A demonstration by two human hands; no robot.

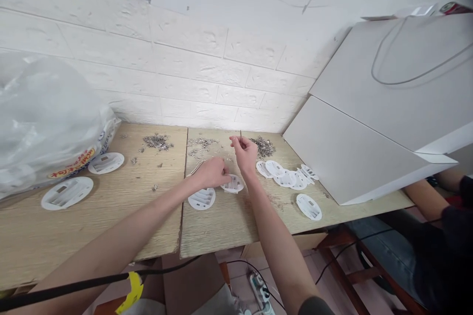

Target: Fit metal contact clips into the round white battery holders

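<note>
My left hand (214, 172) is closed, its thumb and fingertips on the edge of a white oval plastic plate (234, 186) with slots. Just to the right, my right hand (245, 153) is raised and pinches a thin dark metal tool (241, 139), perhaps tweezers; most of it is hidden. Another slotted white plate (201, 200) lies below my left wrist. Behind my hands, small shiny metal parts form one heap (263, 146) by my right hand and a looser scatter (201, 144) to the left.
Several overlapping white plates (284, 177) lie on the wooden table (221, 231), right of my hands. Further left are a metal-parts heap (157, 141), two white plates and a bulging plastic bag (51, 118). A large white panel (332, 152) stands right; another person's arm (424, 197) shows beyond it.
</note>
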